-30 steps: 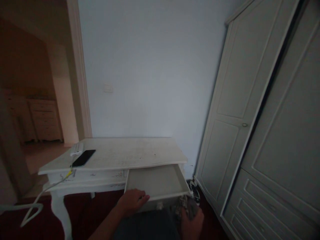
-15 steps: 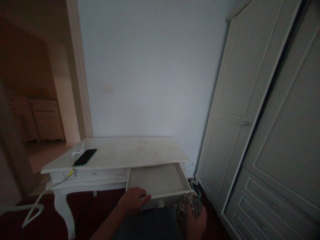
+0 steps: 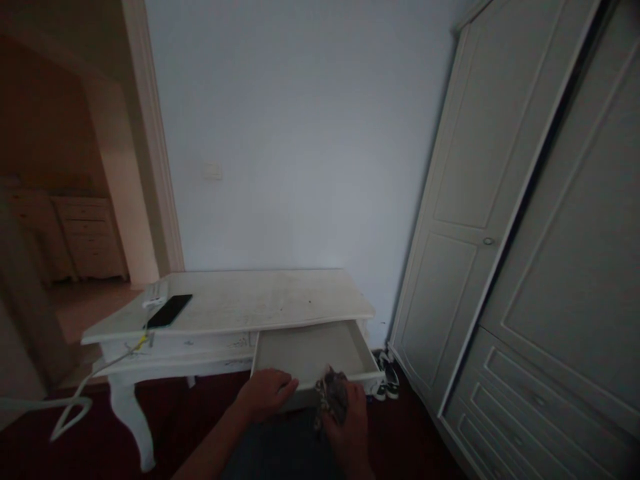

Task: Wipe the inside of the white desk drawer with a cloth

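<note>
A white desk [image 3: 220, 300] stands against the wall with its right-hand drawer [image 3: 310, 353] pulled out; the drawer's visible floor is bare. My left hand [image 3: 265, 393] grips the left end of the drawer's front edge, thumb pointing right and the other fingers mostly hidden. Bunched up in my right hand [image 3: 347, 420] is a crumpled patterned cloth [image 3: 333, 397], grey and brownish. That hand is closed around the cloth at the drawer front, right of the middle, and the cloth's top overlaps the front edge in view.
A black phone [image 3: 170, 311] lies on the desk's left end beside a white power strip [image 3: 156, 293]. A white cable [image 3: 75, 400] hangs off that side. Dark shoes [image 3: 387, 377] sit on the red floor between desk and wardrobe [image 3: 445, 267]. A doorway opens at left.
My right hand has carried the cloth left and slightly up, from the drawer's front right corner toward its middle. The shoes show more fully. My left hand stays at the drawer edge.
</note>
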A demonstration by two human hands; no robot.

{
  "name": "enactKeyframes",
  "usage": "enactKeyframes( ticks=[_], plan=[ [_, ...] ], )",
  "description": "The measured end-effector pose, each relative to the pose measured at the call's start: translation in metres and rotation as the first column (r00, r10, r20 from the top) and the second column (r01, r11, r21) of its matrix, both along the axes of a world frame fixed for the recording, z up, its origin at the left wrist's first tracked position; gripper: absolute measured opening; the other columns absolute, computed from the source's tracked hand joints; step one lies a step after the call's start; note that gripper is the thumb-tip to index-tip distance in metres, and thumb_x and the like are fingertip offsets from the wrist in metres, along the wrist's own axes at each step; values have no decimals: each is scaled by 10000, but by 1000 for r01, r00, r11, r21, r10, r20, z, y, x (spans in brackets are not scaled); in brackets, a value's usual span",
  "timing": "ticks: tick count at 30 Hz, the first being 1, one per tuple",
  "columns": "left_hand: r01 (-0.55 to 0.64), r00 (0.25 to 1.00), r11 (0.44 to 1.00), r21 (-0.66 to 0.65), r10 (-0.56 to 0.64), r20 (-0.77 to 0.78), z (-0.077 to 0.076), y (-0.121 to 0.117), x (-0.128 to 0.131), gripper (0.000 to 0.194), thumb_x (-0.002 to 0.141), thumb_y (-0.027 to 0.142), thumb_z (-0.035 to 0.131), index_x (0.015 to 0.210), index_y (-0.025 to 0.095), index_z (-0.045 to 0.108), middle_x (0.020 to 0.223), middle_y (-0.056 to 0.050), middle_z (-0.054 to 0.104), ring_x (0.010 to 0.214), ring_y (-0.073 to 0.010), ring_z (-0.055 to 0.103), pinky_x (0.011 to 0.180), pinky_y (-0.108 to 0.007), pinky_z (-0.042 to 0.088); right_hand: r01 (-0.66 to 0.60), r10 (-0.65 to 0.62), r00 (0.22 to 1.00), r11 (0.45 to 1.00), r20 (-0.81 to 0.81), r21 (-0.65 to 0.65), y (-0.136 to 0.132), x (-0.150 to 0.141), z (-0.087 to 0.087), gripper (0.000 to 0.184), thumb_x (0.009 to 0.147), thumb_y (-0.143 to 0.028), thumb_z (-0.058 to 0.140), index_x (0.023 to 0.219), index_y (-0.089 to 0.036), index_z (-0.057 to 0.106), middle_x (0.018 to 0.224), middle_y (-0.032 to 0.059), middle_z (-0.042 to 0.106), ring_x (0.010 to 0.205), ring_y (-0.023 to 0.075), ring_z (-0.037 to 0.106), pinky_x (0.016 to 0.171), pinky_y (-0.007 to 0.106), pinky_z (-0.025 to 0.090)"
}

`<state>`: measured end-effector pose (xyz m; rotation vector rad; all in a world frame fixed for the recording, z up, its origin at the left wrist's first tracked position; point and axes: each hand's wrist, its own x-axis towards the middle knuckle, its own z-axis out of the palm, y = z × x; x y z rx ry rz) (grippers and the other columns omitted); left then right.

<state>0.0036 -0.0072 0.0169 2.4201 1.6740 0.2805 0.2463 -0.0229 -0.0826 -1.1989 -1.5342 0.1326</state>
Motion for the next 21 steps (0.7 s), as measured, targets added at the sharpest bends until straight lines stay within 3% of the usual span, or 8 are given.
enactKeyframes(
  ticks=[3,6,8,10,13,17,19,21],
  plan=[
    [9,1000,1000,13,-9,7,-2,1,-1,651,1070,587,213,944,230,743,973,-85,783,960,-268,711,807,-354,426,79,-79,997,994,0,-72,9,44,9,410,792,-476,710,1119,-238,641,1097,100,636,1016,326,634,886,440,527],
    [13,1000,1000,16,-13,4,-4,3,-2,628,1073,556,221,927,231,738,967,-83,783,947,-259,708,803,-349,428,366,-375,922,925,-96,-99,23,89,23,476,793,-606,661,1064,-216,624,997,116,622,945,353,616,840,476,503],
    [18,1000,1000,15,-18,-2,-3,4,-1,625,1072,541,212,936,228,735,978,-91,782,948,-259,705,811,-352,433,499,-510,851,860,-124,-110,31,105,32,522,797,-662,636,1054,-209,608,968,131,614,940,372,599,832,500,484],
    [14,1000,1000,9,-14,-11,-2,4,-1,638,1071,524,188,941,221,734,987,-106,781,951,-265,704,817,-361,437,530,-540,837,840,-86,-117,34,100,38,542,800,-673,633,1071,-205,601,1002,150,615,978,389,586,836,510,476],
    [-6,1000,1000,10,7,-12,-1,2,0,663,1071,515,152,942,219,731,988,-115,780,955,-268,702,822,-366,441,480,-482,876,872,-3,-97,29,59,35,512,804,-608,640,1124,-211,594,1077,147,610,1019,389,582,840,493,485],
    [-4,1000,1000,18,4,-14,-2,2,-1,670,1073,522,148,911,226,727,948,-101,776,921,-258,706,809,-357,442,210,-206,967,978,147,-8,11,-7,19,475,748,-411,714,1183,-260,598,1135,111,628,1059,362,603,888,461,508],
    [-16,1000,1000,16,17,-16,-2,2,-1,658,1072,515,169,898,224,732,940,-101,776,915,-258,708,803,-354,445,70,-73,962,997,262,19,6,-24,16,524,686,-346,760,1187,-280,622,1159,110,645,1077,376,609,915,478,511],
    [-21,1000,1000,13,22,-21,-2,1,0,623,1067,515,213,908,224,740,952,-101,779,931,-260,710,808,-351,449,-30,25,945,1000,328,9,5,-23,19,540,661,-321,774,1183,-283,642,1164,106,652,1073,373,620,914,470,521]
  ],
)
